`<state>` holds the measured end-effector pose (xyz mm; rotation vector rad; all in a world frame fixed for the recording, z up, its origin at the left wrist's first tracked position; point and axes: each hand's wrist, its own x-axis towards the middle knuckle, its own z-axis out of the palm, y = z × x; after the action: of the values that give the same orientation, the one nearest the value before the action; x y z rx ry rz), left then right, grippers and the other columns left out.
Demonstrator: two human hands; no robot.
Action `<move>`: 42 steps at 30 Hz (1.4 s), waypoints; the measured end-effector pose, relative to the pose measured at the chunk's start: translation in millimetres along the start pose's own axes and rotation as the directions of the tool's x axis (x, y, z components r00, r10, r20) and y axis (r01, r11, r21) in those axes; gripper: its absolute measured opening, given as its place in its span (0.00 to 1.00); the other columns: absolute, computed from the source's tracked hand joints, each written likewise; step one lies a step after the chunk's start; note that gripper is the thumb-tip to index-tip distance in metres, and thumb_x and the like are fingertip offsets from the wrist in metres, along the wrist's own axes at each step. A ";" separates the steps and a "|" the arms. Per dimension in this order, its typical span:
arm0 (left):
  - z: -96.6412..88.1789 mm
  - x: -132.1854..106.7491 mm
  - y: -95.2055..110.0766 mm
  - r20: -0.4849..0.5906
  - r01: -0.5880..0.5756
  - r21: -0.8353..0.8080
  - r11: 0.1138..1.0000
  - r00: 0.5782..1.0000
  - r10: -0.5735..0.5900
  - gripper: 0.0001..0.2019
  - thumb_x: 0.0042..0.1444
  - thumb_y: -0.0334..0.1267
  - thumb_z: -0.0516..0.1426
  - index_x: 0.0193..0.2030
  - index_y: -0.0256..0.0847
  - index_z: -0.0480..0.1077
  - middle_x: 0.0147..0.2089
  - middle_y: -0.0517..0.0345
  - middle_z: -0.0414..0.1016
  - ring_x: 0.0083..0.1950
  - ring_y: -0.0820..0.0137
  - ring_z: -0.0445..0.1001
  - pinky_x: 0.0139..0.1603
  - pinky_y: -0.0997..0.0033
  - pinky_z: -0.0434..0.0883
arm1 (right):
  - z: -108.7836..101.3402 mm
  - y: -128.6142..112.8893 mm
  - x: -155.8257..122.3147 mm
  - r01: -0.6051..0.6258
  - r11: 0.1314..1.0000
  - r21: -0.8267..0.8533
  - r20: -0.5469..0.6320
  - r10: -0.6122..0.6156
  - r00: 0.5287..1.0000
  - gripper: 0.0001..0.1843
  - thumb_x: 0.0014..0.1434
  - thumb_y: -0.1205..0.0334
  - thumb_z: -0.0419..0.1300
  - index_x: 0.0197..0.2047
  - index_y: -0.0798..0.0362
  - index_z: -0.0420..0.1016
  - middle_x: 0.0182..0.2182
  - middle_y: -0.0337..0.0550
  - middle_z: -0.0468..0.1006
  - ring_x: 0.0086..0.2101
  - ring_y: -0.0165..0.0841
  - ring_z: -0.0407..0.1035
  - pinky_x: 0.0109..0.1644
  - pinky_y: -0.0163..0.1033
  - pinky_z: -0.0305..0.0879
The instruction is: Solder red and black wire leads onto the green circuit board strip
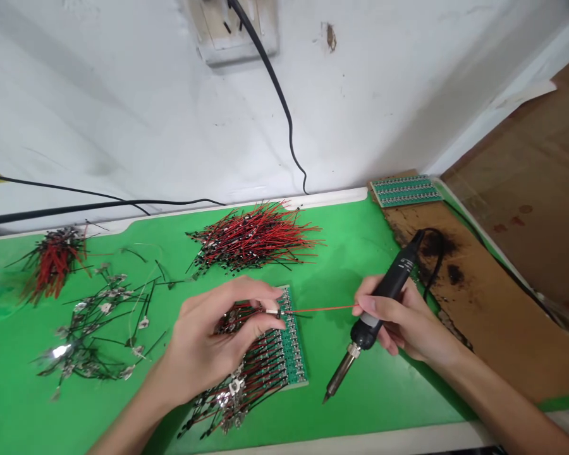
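My left hand (213, 338) pinches a small black-and-white component (275, 312) between thumb and forefinger. From it a thin red wire (325, 309) runs straight across to my right fingertips. My right hand (398, 313) is closed around a black soldering iron (370, 328), its tip slanting down and left, clear of the board. Thumb and forefinger of that hand also hold the wire's end. Below my left hand lies a green circuit board (294, 360) with rows of solder pads. Red and black leads (260, 373) run leftward from its left side, partly hidden by my hand.
Behind my hands is a pile of red-wired parts (256, 237). Metal tabs with black leads (107, 309) lie scattered at left, near a red-wire bundle (57, 259). At right, scorched cardboard (493, 297) carries another board (408, 191). Black cables (284, 95) hang along the wall.
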<state>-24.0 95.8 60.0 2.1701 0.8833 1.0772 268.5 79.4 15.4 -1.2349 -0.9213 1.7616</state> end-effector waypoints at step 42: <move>17.5 39.3 33.8 0.252 -0.055 0.270 0.961 0.968 -0.016 0.04 0.73 0.34 0.62 0.51 0.42 0.77 0.46 0.59 0.79 0.49 0.68 0.73 0.54 0.62 0.72 | 4.1 2.4 -2.5 0.114 0.993 -0.021 0.034 -0.113 0.993 0.22 0.60 0.42 0.78 0.31 0.54 0.87 0.12 0.36 0.73 0.10 0.25 0.62 0.12 0.27 0.56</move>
<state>19.1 100.9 93.2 2.4808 0.9385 0.6957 264.7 75.6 15.4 -1.1483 -1.0136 1.6905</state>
